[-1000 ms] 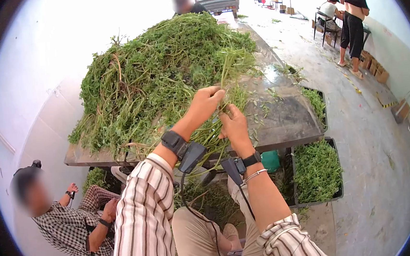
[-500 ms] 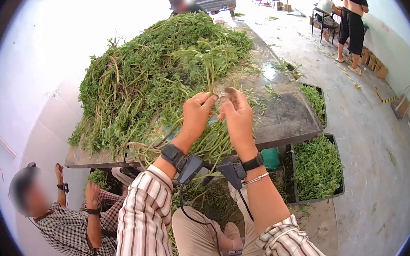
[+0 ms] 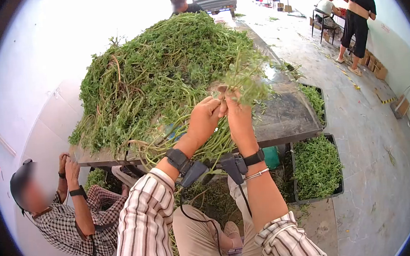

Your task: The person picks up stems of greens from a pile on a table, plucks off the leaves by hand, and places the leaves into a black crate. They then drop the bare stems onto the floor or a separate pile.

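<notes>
In front of my chest both hands meet at the near edge of a big heap of leafy green stems (image 3: 152, 74). A leafy green sprig (image 3: 248, 79), blurred by motion, leans to the right above my right hand (image 3: 239, 118). My right fingers are closed around its lower stem. My left hand (image 3: 204, 118) is pinched at the stem's base, its fingertips touching the right hand's; the exact grip is partly hidden. Below my hands, a bundle of bare-looking green stems (image 3: 218, 144) hangs over the table's front edge.
The dark table (image 3: 286, 117) carries the heap. Crates of greens (image 3: 317, 167) stand to its right. A person in a checked shirt (image 3: 73, 230) sits at the left; another person (image 3: 185, 4) is behind the heap. Two more people (image 3: 357, 15) are far right, near cardboard boxes (image 3: 378, 68).
The sprig has swung from upright over my left hand to leaning right over my right hand. My right fingers have closed on it, and my left hand has moved slightly right.
</notes>
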Tool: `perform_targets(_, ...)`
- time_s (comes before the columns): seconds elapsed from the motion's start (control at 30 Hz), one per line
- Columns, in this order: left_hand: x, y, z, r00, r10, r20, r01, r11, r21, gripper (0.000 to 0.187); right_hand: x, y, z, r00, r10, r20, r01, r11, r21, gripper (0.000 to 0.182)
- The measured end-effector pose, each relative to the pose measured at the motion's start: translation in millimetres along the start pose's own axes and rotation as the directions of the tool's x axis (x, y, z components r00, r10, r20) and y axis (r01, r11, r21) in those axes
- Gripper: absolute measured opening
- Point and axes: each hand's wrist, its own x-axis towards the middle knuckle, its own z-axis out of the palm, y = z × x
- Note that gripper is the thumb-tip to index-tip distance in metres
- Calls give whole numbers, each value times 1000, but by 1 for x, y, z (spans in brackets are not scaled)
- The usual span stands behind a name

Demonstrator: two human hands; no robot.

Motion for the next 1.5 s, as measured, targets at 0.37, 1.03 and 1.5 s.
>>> perform_targets(0.37,17,46,-61,981,73,-178,-43,985,164,27,-6,5,-1,998,-51,-33,48,995,-90,33)
perform_targets(1.03,11,14,-83,988,96,-123,-49,938,343,12,-11,4,1,997,12,77,-2,992,-123,39)
perform_targets(1.5,20,-11,-102,783,-489,-384,301,839,-454,18,-13,18,0,992,-119,40,125,901,-416,42)
